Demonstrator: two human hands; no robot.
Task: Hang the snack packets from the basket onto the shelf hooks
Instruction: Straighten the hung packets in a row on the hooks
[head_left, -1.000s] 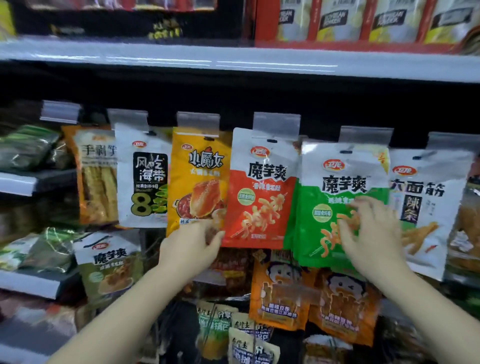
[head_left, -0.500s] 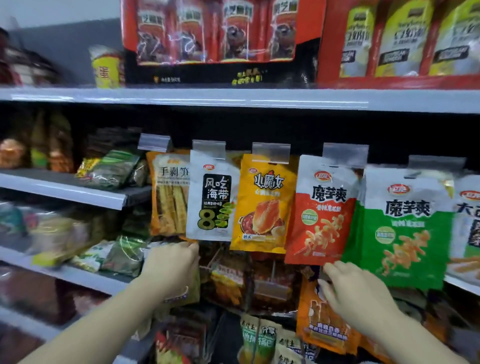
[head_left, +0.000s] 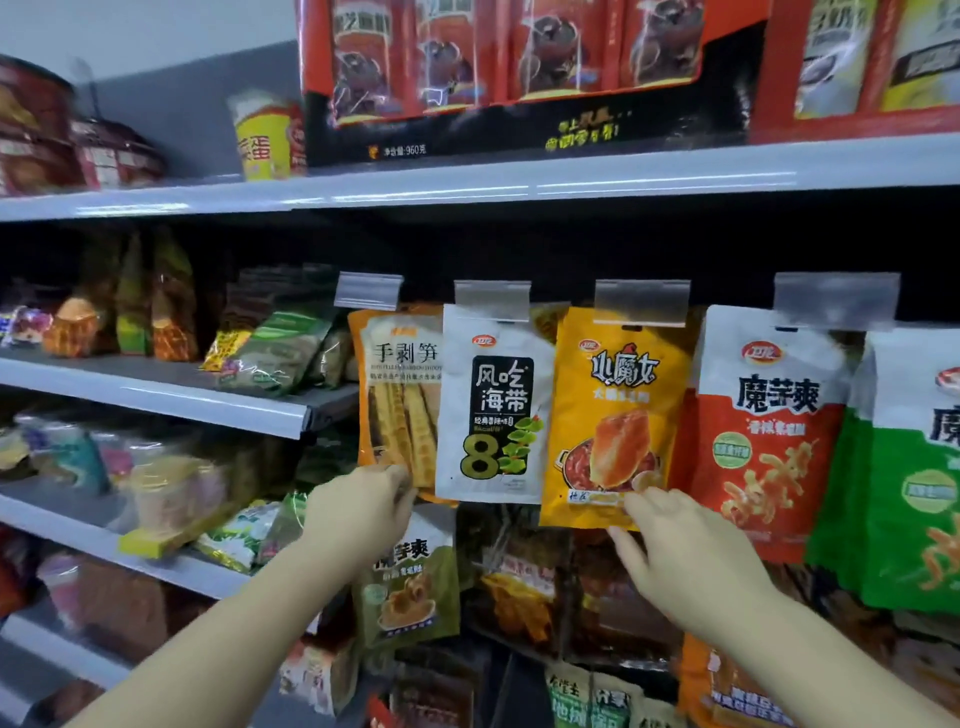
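Observation:
Snack packets hang in a row from shelf hooks under clear price tags (head_left: 642, 301). From left to right they are an orange bamboo-shoot packet (head_left: 397, 384), a white seaweed packet (head_left: 496, 405), a yellow packet (head_left: 618, 410), a red-and-white packet (head_left: 763, 436) and a green one (head_left: 904, 499). My left hand (head_left: 358, 514) pinches the lower edge of the orange bamboo-shoot packet, fingers curled. My right hand (head_left: 685, 556) reaches up with straight fingers and touches the bottom edge of the yellow packet. No basket is in view.
A second row of hanging packets, among them an olive one (head_left: 410, 587), sits below my hands. Flat shelves (head_left: 156, 400) with loose bagged snacks run off to the left. Red display boxes (head_left: 519, 73) stand on the top shelf (head_left: 519, 182).
My view and both hands have shifted left along the row. The left hand went from the yellow packet to the orange one. The right hand went from the green packet to the yellow one.

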